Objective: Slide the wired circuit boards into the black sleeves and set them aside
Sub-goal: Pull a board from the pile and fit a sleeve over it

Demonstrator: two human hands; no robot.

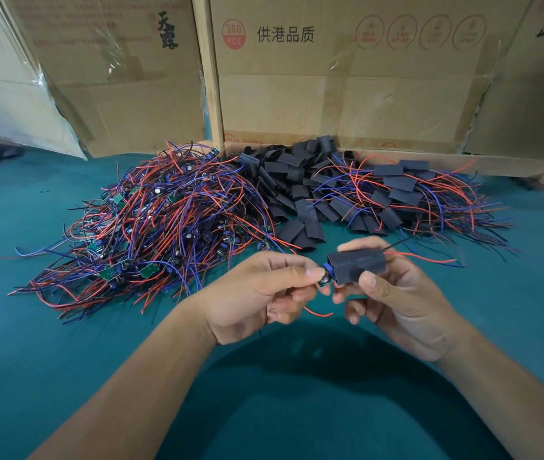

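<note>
Both hands are up over the green counter (48, 343), meeting around the middle of the view. The right hand (393, 293) has its grip clamped on a black sleeve (357, 265), thumb across the near face and fingers curled behind it. The left hand (257, 290) pinches the end of a wired circuit board (324, 278) between thumb and fingertips, so that grip is closed on the board too. The board is mostly inside the sleeve already, with just a small green and blue end poking out of the sleeve's 9 o'clock opening. Red and dark wires (430, 258) trail out the other end toward 3 o'clock, and one red wire loops below the hands.

Up at 10 o'clock from the hands sits a big tangled pile of boards (151, 227) with red, blue and black leads. At 12 o'clock there's a heap of empty sleeves (294, 180), and at 1 to 2 o'clock a pile of finished ones (406, 194), sleeves with wires sticking out. Cardboard boxes (330, 78) stand along the back edge.
</note>
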